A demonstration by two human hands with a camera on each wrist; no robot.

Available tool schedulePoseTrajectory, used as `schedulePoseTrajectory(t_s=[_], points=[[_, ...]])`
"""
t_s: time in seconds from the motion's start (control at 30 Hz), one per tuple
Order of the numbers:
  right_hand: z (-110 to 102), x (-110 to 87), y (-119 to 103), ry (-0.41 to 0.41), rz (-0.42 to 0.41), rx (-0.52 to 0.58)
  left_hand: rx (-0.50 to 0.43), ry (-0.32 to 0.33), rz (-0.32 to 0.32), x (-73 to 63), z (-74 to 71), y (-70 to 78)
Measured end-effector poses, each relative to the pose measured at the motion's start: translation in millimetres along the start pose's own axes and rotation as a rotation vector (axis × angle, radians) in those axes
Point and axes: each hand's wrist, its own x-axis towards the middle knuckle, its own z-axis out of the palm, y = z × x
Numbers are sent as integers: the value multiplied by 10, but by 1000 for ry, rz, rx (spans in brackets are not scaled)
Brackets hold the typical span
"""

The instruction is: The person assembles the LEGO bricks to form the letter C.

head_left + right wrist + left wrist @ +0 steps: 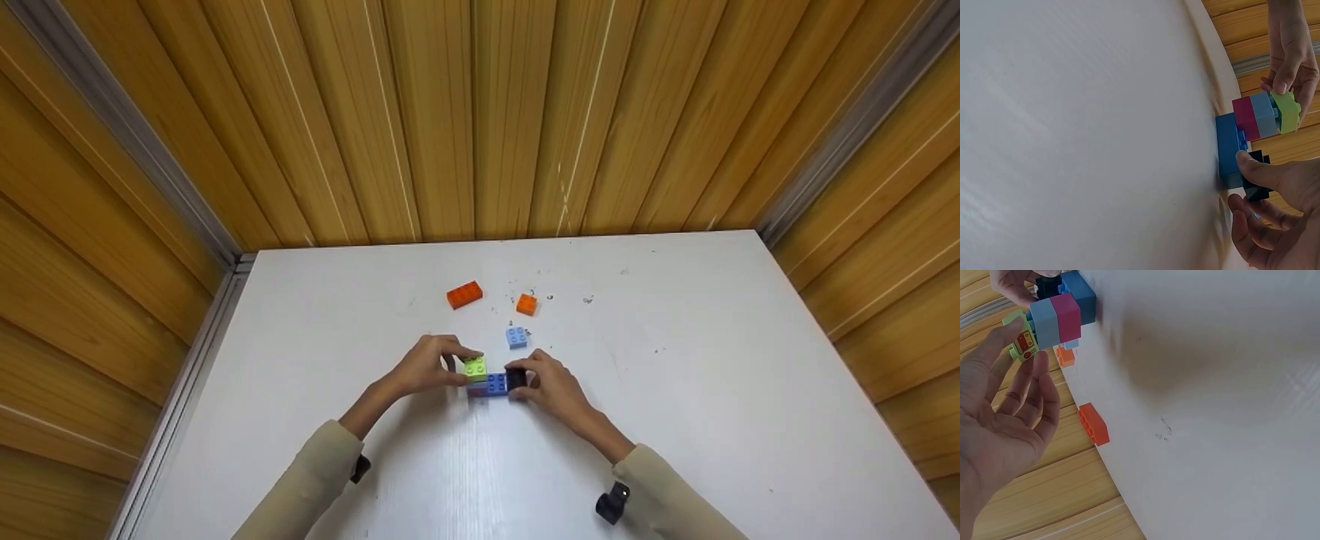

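Head view, left to right, places taken from the long blue brick [496,383], which lies on the white table [675,420]. Left of it: left hand [427,365], thumb and fingertips set narrow, pinching the lime brick [475,366]. Beyond its left end, well apart: red brick [465,295], lying loose. On its left end, per left wrist view: pink brick [1066,318], then grey-blue brick [1045,323], lime brick topmost; a gap with studs shows beneath the lime one. Blue brick's middle studs exposed. At its right end: black brick [516,378], pinched between right hand's [556,386] thumb and fingers; cannot tell whether fully seated. Beyond the blue brick, near: light-blue brick [517,337]; farther: orange brick [526,304].
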Motion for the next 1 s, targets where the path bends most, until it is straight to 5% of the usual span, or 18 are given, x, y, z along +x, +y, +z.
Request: schedulePoseTrajectory(t_s=[0.47,1.0], points=[[-46,20,11,-2,-5,-11,-36,6,-50,63,20,24],[-47,34,38,2,-23,38,75,70,-152,124,108,104]])
